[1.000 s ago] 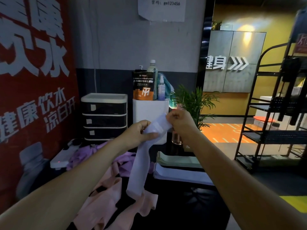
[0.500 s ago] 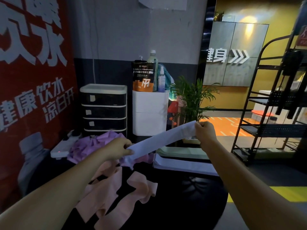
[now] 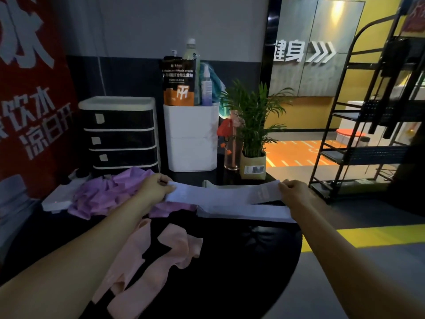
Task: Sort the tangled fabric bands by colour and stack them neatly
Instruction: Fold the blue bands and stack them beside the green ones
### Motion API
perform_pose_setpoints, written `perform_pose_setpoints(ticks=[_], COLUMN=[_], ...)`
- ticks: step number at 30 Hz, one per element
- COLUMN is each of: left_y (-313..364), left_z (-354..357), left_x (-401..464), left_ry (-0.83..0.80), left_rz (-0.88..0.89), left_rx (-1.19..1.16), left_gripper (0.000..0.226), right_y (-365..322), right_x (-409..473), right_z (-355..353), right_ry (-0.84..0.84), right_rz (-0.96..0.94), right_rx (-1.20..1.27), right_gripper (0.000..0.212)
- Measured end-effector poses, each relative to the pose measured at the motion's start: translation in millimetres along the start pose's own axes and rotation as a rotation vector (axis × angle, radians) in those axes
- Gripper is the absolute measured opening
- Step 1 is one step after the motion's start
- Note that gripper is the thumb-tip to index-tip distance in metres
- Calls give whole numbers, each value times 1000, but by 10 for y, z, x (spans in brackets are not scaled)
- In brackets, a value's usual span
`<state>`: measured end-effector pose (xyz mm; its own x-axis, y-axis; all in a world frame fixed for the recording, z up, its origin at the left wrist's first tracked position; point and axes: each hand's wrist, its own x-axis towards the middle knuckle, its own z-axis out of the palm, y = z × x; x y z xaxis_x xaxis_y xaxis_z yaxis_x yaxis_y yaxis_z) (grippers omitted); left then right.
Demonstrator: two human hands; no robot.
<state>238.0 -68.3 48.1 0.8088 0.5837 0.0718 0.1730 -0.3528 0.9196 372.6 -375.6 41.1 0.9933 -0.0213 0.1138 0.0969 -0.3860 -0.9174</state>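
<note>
Pale lilac-white band point(image 3: 226, 194) stretched flat between both hands, held just above the white stack point(image 3: 243, 211) at far right edge of counter point(image 3: 241, 261). Left hand point(image 3: 153, 188) pinching left end, fingers curled round the fabric; right hand point(image 3: 293, 192) pinching right end same way. Purple bands point(image 3: 108, 192) heaped toward far left of counter, unsorted. Pink bands point(image 3: 147, 261) crumpled near front left, under left forearm. Step in hand, judged: placing 1 straightened white band onto its colour stack. Next move likely calls for lowering both ends level, lining edges with stack beneath, then letting go with both hands together to avoid skew. Purple and pink piles not yet stacked, so task looks under halfway.
</note>
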Motion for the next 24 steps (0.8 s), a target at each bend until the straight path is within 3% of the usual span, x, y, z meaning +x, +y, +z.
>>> perform_pose_setpoints(ticks=[4, 10, 16, 20, 24], left_y=[24, -26, -149, -213, -226], left_z=[294, 703, 919, 994, 1016], left_x=[104, 189, 267, 264, 241], left_ry=[67, 97, 143, 130, 127], left_rz=[-15, 63, 51, 118, 142], left_rx=[-91, 5, 104, 260, 255], left_gripper=[26, 20, 20, 21, 21], right_y=[221, 411, 589, 680, 735], right_x=[135, 289, 364, 382, 374], right_z=[-180, -266, -222, -190, -168], right_ry=[25, 77, 90, 91, 113], right_rz=[14, -4, -33, -49, -42], right_rx=[-99, -249, -314, -365, -365], right_gripper=[27, 47, 52, 45, 31])
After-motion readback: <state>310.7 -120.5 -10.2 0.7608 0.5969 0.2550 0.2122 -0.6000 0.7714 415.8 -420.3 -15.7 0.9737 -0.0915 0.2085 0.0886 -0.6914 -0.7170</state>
